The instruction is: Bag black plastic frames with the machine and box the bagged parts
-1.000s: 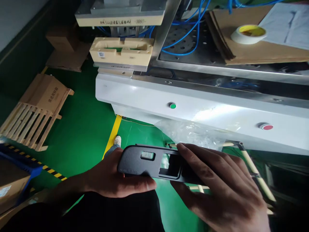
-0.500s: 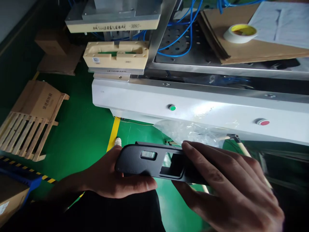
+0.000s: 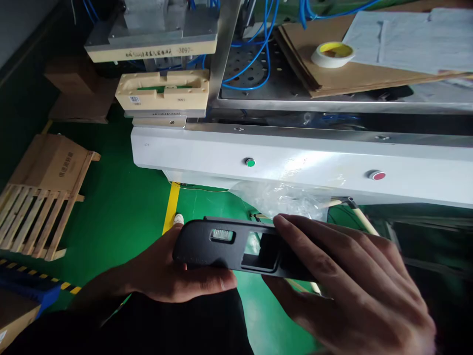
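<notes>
A long black plastic panel (image 3: pixel 201 246) with a rounded left end is held level in front of me. A small clear ribbed lens (image 3: pixel 222 234) sits in its left slot, and a larger rectangular opening (image 3: pixel 254 245) lies to the right of that. My left hand (image 3: pixel 185 278) grips the rounded end, thumb along the lower edge. Over the other end lies my right hand (image 3: pixel 351 281), fingers across the top and thumb beneath, so that end is hidden. Beyond the panel stands a machine with a cream fixture block (image 3: pixel 162 93) marked 3097.
The machine's white front (image 3: pixel 203 150) carries a green button (image 3: pixel 250 162) and a red button (image 3: pixel 377 175). A tape roll (image 3: pixel 332 60) rests on cardboard (image 3: pixel 314 79) at the back right. Clear plastic film (image 3: pixel 284 197) hangs below the front. A wooden pallet (image 3: pixel 37 217) stands left.
My view has shifted a little, so the machine and cardboard appear further left. Both hands keep their hold on the panel, which sits almost the same.
</notes>
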`<state>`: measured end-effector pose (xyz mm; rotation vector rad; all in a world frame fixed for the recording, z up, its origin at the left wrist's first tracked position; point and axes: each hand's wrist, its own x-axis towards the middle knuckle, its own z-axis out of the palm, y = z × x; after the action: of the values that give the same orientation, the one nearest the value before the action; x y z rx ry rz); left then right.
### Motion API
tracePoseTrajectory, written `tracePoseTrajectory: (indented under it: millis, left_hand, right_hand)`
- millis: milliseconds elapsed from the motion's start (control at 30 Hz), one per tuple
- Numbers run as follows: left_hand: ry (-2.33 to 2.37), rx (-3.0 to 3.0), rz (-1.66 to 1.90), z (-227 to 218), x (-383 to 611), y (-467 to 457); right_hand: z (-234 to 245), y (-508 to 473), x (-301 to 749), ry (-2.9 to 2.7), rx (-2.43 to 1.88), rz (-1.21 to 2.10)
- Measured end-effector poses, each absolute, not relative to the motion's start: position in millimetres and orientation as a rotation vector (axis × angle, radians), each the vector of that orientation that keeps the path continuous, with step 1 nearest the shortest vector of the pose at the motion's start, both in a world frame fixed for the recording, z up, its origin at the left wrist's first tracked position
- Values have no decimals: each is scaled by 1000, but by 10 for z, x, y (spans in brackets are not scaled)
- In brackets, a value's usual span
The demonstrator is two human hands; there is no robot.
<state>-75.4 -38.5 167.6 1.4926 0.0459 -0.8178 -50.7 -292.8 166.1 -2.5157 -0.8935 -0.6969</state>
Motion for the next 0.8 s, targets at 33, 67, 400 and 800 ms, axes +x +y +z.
tracePoseTrajectory:
  millis: [33,67,400,800]
  left_hand:
    - [34,1489,-811,1666,-749,-387]
    - [28,1484,-800,1657,-744,-386]
    - [-31,1485,-753,1593,-648,-243]
    - [91,1363,-655,1179,-457,137]
  right_hand:
    - [1651,-2934,-501,-900,-2512,-705]
    - [1643,-2938,-493,-898,-2521,-701]
    - [1638,-2834,-369,-971,-2548,-682]
    - [1436,-2321,-64,-1044,-2524,-646]
